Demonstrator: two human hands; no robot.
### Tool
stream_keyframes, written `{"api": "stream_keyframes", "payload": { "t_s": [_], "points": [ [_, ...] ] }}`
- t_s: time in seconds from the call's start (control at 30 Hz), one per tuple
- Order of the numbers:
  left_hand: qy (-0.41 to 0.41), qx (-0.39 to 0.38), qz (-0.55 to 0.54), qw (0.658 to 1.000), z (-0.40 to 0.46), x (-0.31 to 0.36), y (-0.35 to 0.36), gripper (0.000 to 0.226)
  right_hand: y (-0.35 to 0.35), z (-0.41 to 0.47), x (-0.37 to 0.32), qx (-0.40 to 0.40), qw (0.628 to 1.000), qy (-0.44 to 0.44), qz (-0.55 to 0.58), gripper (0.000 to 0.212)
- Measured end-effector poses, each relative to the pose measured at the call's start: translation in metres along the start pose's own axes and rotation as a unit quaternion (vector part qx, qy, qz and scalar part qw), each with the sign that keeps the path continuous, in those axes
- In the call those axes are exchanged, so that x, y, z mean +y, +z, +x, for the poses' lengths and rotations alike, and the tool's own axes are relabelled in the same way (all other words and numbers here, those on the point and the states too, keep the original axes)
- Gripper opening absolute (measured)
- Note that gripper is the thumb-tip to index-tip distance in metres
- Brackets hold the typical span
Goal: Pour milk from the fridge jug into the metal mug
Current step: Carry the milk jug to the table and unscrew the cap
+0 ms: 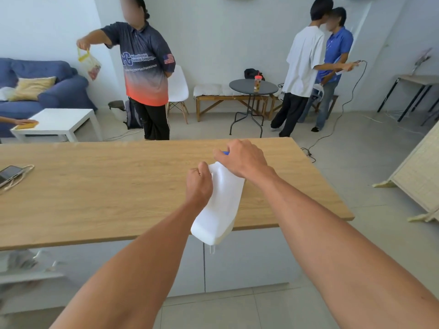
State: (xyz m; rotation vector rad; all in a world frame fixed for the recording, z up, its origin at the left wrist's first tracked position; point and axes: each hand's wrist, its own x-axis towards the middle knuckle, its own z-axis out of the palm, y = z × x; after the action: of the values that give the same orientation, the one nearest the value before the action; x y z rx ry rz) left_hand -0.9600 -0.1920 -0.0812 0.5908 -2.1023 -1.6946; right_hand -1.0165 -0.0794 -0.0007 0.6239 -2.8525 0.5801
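A white plastic milk jug (219, 205) hangs tilted over the near edge of the wooden table (107, 186), its base toward me. My left hand (199, 184) is closed around the jug's handle near the top. My right hand (240, 159) covers the jug's blue cap (225, 152), fingers wrapped over it; only a sliver of blue shows. No metal mug is in view.
A phone with a cord (9, 174) lies at the table's left edge. A person with a small bag (145, 67) stands just beyond the table; two more people (316, 67) stand at the back right. A white cabinet (237, 262) sits under the table.
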Motion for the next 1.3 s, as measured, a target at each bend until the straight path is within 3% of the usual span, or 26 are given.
{"api": "stream_keyframes", "payload": {
  "t_s": [0.13,0.5,0.67,0.83,0.93,1.03,1.23,1.3],
  "points": [
    [-0.002,-0.026,0.007,1.0,-0.001,-0.002,-0.006,0.037,0.0,-0.001,0.01,-0.03,0.996,-0.028,0.075,0.05],
    [-0.004,-0.099,-0.028,0.995,0.002,0.005,-0.01,0.034,-0.018,-0.005,0.021,-0.081,0.986,-0.114,0.095,0.045],
    [-0.008,-0.071,-0.013,0.997,0.003,0.007,-0.013,0.036,-0.043,0.0,0.015,-0.18,0.973,-0.093,0.114,0.017],
    [-0.001,-0.048,-0.016,0.999,0.005,0.013,-0.016,0.031,-0.064,0.008,0.002,-0.251,0.955,-0.085,0.134,0.037],
    [0.0,-0.04,-0.007,0.999,0.007,0.015,-0.019,0.029,-0.064,0.011,-0.002,-0.263,0.958,-0.025,0.112,0.033],
    [0.002,-0.036,0.01,0.999,0.008,0.013,-0.022,0.029,-0.052,0.012,-0.001,-0.214,0.977,0.002,0.008,0.069],
    [0.015,-0.034,0.023,0.999,0.005,0.006,-0.027,0.028,-0.051,0.004,-0.007,-0.212,0.974,-0.043,0.067,0.023],
    [0.011,-0.031,0.023,0.999,0.006,0.003,-0.029,0.029,-0.056,0.003,-0.007,-0.207,0.971,-0.051,0.106,0.03]
  ]
}}
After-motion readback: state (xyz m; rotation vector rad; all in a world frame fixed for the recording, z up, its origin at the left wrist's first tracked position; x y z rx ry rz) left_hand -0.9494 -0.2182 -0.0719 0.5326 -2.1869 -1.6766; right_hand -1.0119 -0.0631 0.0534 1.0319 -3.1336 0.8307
